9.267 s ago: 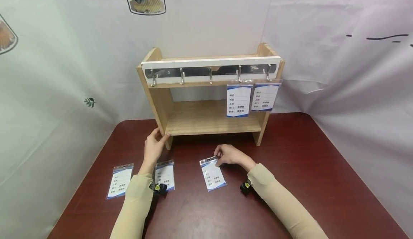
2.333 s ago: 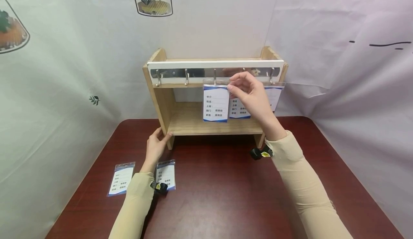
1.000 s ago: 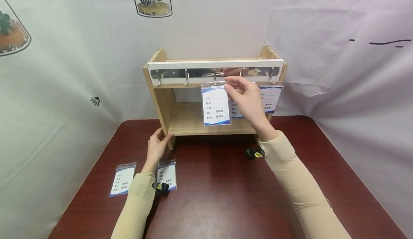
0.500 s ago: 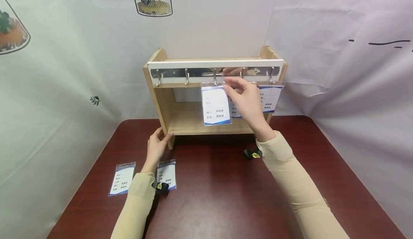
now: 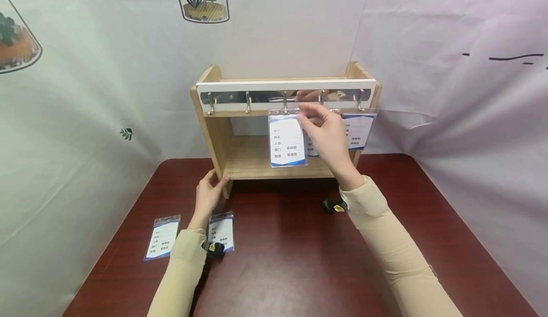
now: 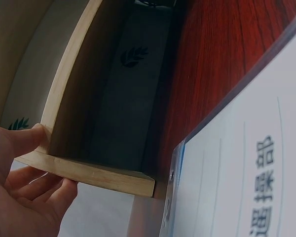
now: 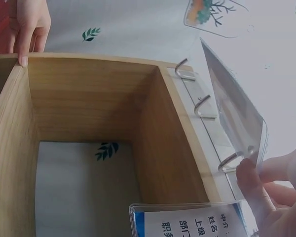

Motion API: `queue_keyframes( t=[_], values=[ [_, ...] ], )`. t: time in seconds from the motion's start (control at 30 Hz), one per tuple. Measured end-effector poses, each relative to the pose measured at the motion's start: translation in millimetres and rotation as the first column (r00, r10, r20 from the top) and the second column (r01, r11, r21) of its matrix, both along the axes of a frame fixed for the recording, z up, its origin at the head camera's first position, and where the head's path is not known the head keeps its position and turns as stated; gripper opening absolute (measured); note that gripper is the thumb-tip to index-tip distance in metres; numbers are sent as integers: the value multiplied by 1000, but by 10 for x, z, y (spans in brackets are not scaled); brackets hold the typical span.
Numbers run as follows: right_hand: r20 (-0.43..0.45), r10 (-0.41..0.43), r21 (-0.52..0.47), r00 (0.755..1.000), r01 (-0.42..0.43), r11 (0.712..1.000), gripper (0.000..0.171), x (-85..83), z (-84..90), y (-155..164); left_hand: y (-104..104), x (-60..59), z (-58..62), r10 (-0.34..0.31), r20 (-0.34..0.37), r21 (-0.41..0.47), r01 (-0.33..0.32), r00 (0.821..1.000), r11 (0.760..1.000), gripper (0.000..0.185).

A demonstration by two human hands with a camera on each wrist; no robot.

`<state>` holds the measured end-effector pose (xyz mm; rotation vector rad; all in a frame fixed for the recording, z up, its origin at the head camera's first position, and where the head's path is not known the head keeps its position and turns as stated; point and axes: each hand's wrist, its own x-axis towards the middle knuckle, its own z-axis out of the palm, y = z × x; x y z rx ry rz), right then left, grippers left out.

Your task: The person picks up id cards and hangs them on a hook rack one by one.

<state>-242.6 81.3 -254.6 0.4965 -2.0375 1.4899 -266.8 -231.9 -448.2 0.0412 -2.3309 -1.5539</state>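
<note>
A badge holder (image 5: pixel 288 141) with a white, blue-edged card is pinched at its top right corner by my right hand (image 5: pixel 324 133). Its top edge is at the middle hook (image 5: pixel 285 102) of the rack; in the right wrist view the clear sleeve (image 7: pixel 237 106) tilts out beside the hook tip (image 7: pixel 230 162). Whether the slot is over the hook, I cannot tell. My left hand (image 5: pixel 208 194) grips the lower left side of the wooden shelf (image 5: pixel 278 164), thumb on the board edge and fingers behind the side panel, as the left wrist view shows (image 6: pixel 29 182).
Another badge (image 5: pixel 358 131) hangs at the far right hook, and one beside it is partly behind my right hand. Two more badges lie on the red table, one at the left (image 5: pixel 162 237) and one by my left wrist (image 5: pixel 221 231). A white curtain surrounds the table.
The badge was lifted from the table to the middle hook since the earliest frame. Over the last second it and my right hand have barely shifted. My left hand keeps its grip on the shelf.
</note>
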Motion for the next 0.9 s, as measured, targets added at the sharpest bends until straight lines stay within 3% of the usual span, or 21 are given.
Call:
queue_keyframes(
  t=[0.9],
  values=[
    [-20,-27,5,999,27,1000,27,-1,-26,-23,12,6,14,5,7,-21,-5,1000,1000,55]
  ],
)
